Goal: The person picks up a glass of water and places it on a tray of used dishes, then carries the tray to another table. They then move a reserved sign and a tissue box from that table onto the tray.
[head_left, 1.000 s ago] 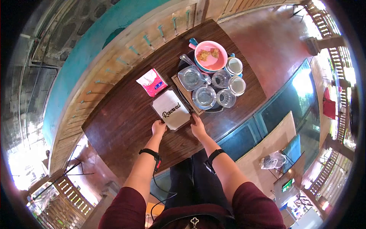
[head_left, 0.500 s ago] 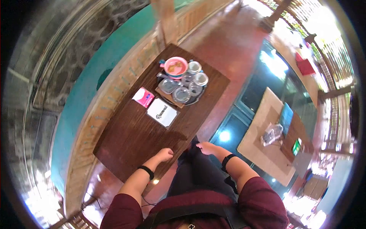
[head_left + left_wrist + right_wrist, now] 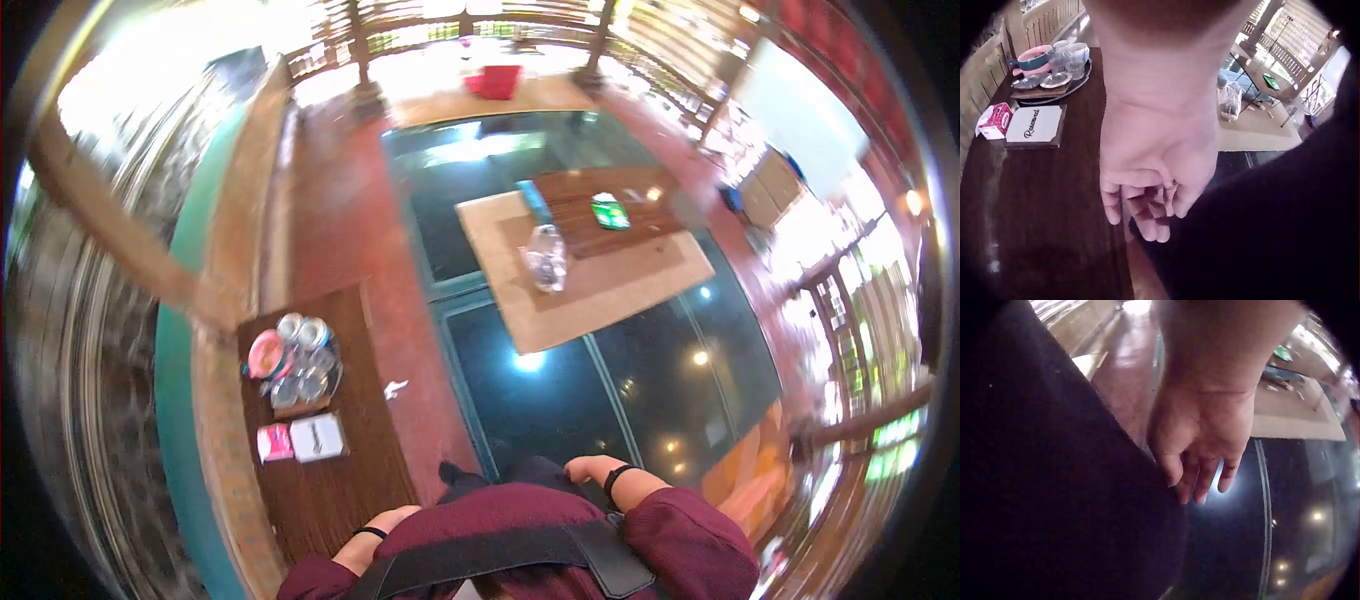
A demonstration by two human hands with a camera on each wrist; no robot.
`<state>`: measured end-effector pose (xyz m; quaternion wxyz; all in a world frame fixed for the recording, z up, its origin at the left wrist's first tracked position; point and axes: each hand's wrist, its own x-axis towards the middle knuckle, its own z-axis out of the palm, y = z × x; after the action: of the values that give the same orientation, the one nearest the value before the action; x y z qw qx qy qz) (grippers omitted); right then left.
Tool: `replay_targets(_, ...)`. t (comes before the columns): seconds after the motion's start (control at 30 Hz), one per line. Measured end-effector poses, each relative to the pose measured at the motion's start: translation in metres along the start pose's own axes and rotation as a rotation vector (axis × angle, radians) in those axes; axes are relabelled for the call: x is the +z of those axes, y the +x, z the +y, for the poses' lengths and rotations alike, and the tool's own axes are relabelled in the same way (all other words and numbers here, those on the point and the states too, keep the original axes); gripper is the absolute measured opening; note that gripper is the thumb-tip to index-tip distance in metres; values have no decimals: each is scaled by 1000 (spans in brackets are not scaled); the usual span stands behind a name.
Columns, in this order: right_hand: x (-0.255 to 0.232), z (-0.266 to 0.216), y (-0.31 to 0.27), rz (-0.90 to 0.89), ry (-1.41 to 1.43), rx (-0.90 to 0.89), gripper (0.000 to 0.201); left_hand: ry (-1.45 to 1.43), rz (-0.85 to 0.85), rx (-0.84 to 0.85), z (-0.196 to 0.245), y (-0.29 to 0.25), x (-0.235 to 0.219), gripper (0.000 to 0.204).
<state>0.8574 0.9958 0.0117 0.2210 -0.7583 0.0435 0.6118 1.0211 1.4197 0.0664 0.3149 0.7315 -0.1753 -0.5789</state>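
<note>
My left hand (image 3: 1157, 156) hangs with loosely bent fingers and nothing in them, beside the edge of the dark wooden table (image 3: 1047, 206). In the head view it is partly hidden at my waist. My right hand (image 3: 1204, 437) dangles next to my dark trousers, its fingers relaxed and holding nothing. On the table lie a white "Reserved" sign (image 3: 1034, 125) and a pink tissue pack (image 3: 996, 120). Beyond them stands a round tray (image 3: 1082, 87) bearing several glasses and mugs (image 3: 314, 333), clear dishes, and a pink bowl (image 3: 266, 354).
Glass floor panels (image 3: 520, 400) lie ahead and to the right. On them, a beige mat (image 3: 500, 240) holds a low wooden table (image 3: 590, 220) with a green pack (image 3: 609, 211) and a clear plastic bag (image 3: 545, 262). A low wall (image 3: 185, 400) runs along the left.
Both hands have come away from the Reserved sign and dropped to my sides. My view has turned right, so the wooden table now sits at the lower left.
</note>
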Motion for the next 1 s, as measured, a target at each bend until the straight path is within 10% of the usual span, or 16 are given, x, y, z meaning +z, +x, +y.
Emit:
replay_targets(0.27, 170, 49, -88, 328, 741, 83, 47, 739, -179, -13, 135, 41, -52, 17)
replay_targets(0.33, 204, 54, -103, 390, 810, 161, 45, 928, -499, -64, 121, 111, -61, 15)
replay_targets(0.47, 277, 87, -87, 464, 981, 180, 40, 703, -461, -87, 219, 123, 21, 28)
replay_targets(0.7, 340, 82, -114, 603, 1304, 284, 34, 1833, -650, 510, 313, 223, 226, 26)
replay_targets(0.83, 299, 27, -260, 1109, 1510, -88, 31, 1278, -748, 385, 351, 281, 250, 34)
replay_targets(0.9, 355, 60, -154, 818, 1580, 168, 31, 1396, -684, 348, 353, 321, 247, 42)
replay_targets(0.93, 332, 45, -211, 866, 1625, 270, 31, 1512, -715, 249, 357, 340, 247, 43)
replay_targets(1.0, 342, 34, -227, 1443, 1501, 260, 32, 1614, -787, 93, 361, 362, 243, 43)
